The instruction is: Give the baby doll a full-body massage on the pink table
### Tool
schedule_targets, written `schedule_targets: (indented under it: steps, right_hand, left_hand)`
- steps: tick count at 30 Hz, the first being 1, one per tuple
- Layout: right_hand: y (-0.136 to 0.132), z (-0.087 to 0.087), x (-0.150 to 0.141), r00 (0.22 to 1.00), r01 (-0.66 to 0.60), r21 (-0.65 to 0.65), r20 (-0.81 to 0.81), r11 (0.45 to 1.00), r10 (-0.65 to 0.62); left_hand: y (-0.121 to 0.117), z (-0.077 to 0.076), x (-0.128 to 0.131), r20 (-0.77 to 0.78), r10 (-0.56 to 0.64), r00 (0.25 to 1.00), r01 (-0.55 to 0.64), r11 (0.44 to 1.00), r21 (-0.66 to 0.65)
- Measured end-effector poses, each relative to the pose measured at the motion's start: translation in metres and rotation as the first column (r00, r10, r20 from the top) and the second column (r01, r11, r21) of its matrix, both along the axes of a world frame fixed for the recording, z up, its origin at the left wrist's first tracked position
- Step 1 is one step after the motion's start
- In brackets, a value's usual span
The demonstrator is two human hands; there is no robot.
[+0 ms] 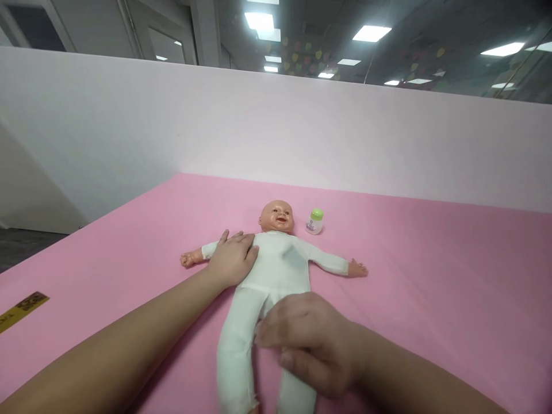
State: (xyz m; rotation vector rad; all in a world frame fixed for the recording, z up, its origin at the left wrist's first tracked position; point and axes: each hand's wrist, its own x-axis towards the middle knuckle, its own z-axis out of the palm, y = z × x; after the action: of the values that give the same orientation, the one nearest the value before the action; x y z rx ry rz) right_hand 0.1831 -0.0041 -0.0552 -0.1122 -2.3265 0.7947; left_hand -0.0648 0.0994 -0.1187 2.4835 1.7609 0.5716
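A baby doll (275, 270) with a cloth body in white and a bare plastic head lies on its back, arms spread, head away from me. My left hand (235, 256) rests flat on the doll's shoulder and upper arm at the left, fingers spread and holding nothing. Over the doll's leg at the right, by the hip, hovers my right hand (313, 342). Its fingers are loosely bent, a little blurred, with a gap to the thumb and nothing seen between them. The hand hides part of the thigh. A grey shadow falls on the doll's chest.
A small clear jar (314, 223) with a green lid stands right of the doll's head. Pink covering (414, 276) lies over the table. A white partition (302, 132) rises along the back, and a yellow label strip (21, 310) sticks at the left edge.
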Motion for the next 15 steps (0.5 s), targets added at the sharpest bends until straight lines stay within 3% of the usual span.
schedule_targets:
  steps: [3,6,10,15]
  right_hand:
    - [0.000,-0.009,-0.007,1.000,0.001,0.038,0.000,0.999,-0.001]
    - [0.020,-0.023,-0.002,0.969,0.205,0.113,0.119,0.972,-0.218]
    - [0.054,-0.033,0.009,0.781,0.454,0.180,0.392,0.873,-0.487]
    - [0.088,-0.041,0.026,0.567,0.648,0.169,0.545,0.743,-0.618]
  left_hand:
    - [0.000,-0.001,0.000,0.003,0.004,1.000,-0.004,1.000,-0.005]
    - [0.000,-0.002,0.001,0.007,0.010,1.000,-0.010,1.000,-0.005]
    - [-0.001,-0.002,0.002,-0.002,0.002,1.000,-0.002,1.000,-0.014]
    - [-0.005,0.001,0.003,-0.007,-0.009,1.000,0.008,0.999,-0.035]
